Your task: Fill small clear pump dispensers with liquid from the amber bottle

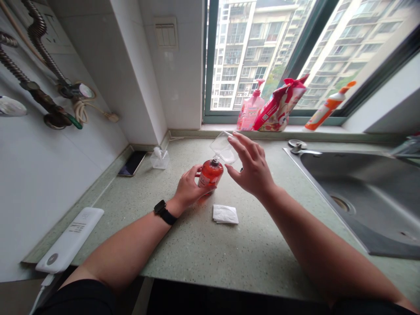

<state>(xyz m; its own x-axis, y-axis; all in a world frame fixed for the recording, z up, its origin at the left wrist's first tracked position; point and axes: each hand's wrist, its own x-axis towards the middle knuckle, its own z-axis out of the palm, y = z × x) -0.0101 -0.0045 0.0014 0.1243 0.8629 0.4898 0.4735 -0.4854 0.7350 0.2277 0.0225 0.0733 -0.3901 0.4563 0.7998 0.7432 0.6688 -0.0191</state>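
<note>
My left hand (pixel 193 186) is wrapped round a bottle of red liquid (pixel 211 169) with a pale label, standing upright on the counter. Its dark neck is uncapped. Above it, my right hand (pixel 251 164) holds a clear square container (pixel 225 146) between fingers and thumb. That container is tilted, with its narrow mouth down at the bottle's neck; whether the two touch, I cannot tell. A folded white tissue (pixel 225 214) lies in front of the bottle. Left of it stands a small clear piece with a white pump top (pixel 159 157). A small dark object behind my right hand is mostly hidden.
A phone (pixel 131 163) lies by the left wall, and a white power bank (pixel 70 239) with a cable sits at the counter's left edge. To the right is a steel sink (pixel 295 159). A pink pump bottle (pixel 250 109), a red bag (pixel 278 107) and an orange-white bottle (pixel 328 108) line the windowsill.
</note>
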